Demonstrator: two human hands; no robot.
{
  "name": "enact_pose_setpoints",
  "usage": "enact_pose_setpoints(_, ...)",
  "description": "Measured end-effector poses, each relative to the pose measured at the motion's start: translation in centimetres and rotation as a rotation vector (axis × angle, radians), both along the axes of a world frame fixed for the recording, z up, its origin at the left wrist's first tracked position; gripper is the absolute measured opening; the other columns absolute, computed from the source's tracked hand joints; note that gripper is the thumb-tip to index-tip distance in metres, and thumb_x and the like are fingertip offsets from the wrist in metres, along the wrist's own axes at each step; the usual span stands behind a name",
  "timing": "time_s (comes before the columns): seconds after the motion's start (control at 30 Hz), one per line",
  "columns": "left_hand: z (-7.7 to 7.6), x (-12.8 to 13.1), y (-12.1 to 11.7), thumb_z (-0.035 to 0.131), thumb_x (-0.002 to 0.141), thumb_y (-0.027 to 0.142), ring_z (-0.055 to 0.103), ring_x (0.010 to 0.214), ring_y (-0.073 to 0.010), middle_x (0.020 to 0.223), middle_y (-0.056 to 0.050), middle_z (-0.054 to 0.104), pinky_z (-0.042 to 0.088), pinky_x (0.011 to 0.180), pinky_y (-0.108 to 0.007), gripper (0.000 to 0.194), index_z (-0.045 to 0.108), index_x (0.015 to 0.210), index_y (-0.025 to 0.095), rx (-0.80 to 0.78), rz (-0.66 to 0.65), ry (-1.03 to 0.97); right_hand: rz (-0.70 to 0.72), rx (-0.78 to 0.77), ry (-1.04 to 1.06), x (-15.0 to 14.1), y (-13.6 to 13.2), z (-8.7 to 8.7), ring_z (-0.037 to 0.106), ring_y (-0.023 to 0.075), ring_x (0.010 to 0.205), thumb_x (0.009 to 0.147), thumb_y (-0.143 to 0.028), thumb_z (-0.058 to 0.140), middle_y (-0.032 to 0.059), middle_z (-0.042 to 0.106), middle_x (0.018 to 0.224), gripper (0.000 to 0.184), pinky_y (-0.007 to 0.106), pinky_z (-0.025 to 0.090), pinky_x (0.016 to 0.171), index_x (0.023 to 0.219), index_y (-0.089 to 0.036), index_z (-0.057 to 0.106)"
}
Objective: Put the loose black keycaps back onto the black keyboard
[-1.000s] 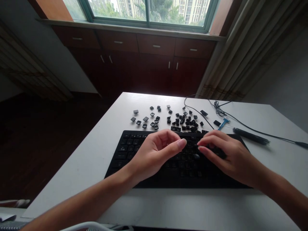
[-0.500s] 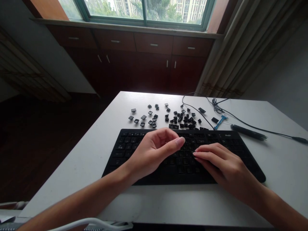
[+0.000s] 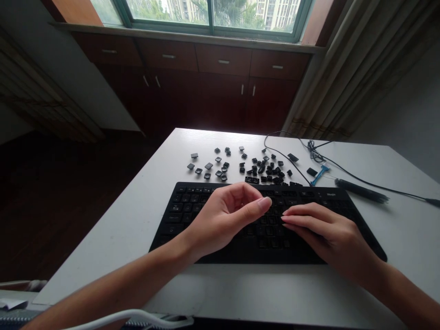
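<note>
Found a black keyboard (image 3: 268, 255) lying flat on the white worktop (image 3: 120, 229), below both hands. Noted the left hand (image 3: 225, 215) over the middle of the keyboard, grip curled, thumb bent toward the forefinger; cannot tell whether pinching anything. Noted the right hand (image 3: 326, 231) over the keys, just beside the left, grip drawn in with fingertips close together at the key area; cannot tell whether pinching a small part there. Observed loose black keycaps (image 3: 261, 169) behind the keyboard, spread out at left, crowded together farther right. Recorded near the rear edge at right: a blue tool (image 3: 319, 175), a dark elongated item (image 3: 360, 190) and, farther back, a bundled cable (image 3: 312, 147). Noted beyond: reddish-brown cabinets (image 3: 220, 91) under a window (image 3: 254, 16).
</note>
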State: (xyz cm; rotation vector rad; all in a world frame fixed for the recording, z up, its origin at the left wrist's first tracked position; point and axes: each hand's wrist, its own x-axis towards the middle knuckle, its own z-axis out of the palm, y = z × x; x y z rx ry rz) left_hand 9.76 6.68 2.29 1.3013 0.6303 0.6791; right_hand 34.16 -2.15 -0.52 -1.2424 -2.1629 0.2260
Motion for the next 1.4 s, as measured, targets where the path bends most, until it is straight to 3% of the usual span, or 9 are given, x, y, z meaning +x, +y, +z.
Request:
enact_pose_setpoints(0.33,0.1,0.0,0.1,0.071,0.088,0.038,0.049,0.069,-0.0072,0.077,0.001,0.059,0.039,0.062,-0.019,0.024,0.064,0.085,0.016,-0.011,-0.012,-0.005,0.038,0.016,-0.031,0.4,0.0,-0.1,0.067,0.0176,0.105,0.089,-0.004,0.062,0.0085,0.068,0.118,0.038,0.03,0.059,0.091,0.123,-0.021,0.067)
enact_pose_setpoints(0.8,0.1,0.0,0.1,0.071,0.087,0.042,0.049,0.07,-0.0088,0.077,0.001,0.059,0.039,0.063,-0.021,0.026,0.064,0.085,0.016,-0.004,-0.009,0.016,0.194,-0.087,-0.17,1.6,1.3,2.0,0.068,0.0179,0.101,0.092,-0.014,0.061,0.0079,0.068,0.117,0.028,0.027,0.058,0.083,0.118,-0.022,0.068)
enact_pose_setpoints(0.87,0.1,0.0,0.1,0.071,0.087,0.042,0.05,0.071,-0.0087,0.078,0.001,0.06,0.04,0.063,-0.02,0.026,0.064,0.085,0.016,-0.003,-0.007,0.016,0.141,-0.101,-0.138,1.3,1.6,2.5,0.067,0.0173,0.099,0.093,-0.018,0.062,0.0064,0.068,0.113,0.022,0.028,0.057,0.084,0.113,-0.022,0.068)
enact_pose_setpoints(0.97,0.0,-0.1,0.1,0.071,0.087,0.04,0.049,0.071,-0.0082,0.078,0.001,0.059,0.04,0.063,-0.019,0.026,0.064,0.085,0.016,0.001,-0.001,0.006,-0.073,-0.042,-0.047,-0.2,2.6,2.9,0.064,0.0164,0.091,0.099,-0.022,0.052,0.0046,0.067,0.1,0.013,0.031,0.052,0.083,0.102,-0.021,0.065)
enact_pose_setpoints(1.07,0.0,-0.2,-0.1,0.07,0.088,0.036,0.047,0.066,-0.0067,0.075,0.002,0.057,0.038,0.059,-0.018,0.022,0.062,0.085,0.016,0.021,-0.008,-0.026,-0.252,-0.039,-0.089,-2.6,4.5,2.6,0.056,0.0182,0.08,0.105,-0.03,0.038,0.0056,0.061,0.087,0.028,0.034,0.047,0.074,0.089,-0.02,0.058)
enact_pose_setpoints(1.23,0.3,-0.3,-1.1,0.071,0.086,0.034,0.04,0.055,-0.0069,0.061,0.003,0.049,0.032,0.051,-0.022,0.028,0.056,0.071,0.016,0.234,-0.167,0.03,-0.317,0.001,-0.355,-5.9,7.0,1.0,0.046,0.0216,0.08,0.105,-0.034,0.03,0.0076,0.056,0.087,0.033,0.04,0.04,0.078,0.084,-0.02,0.052)
enact_pose_setpoints(1.4,0.1,0.0,-1.9,0.071,0.083,0.038,0.044,0.056,-0.0087,0.06,-0.001,0.053,0.036,0.052,-0.025,0.031,0.058,0.067,0.015,0.383,-0.308,0.041,-0.352,0.0,-0.438,-6.4,7.0,0.1,0.045,0.0238,0.084,0.104,-0.032,0.03,0.0077,0.053,0.091,0.028,0.043,0.036,0.081,0.089,-0.021,0.051)
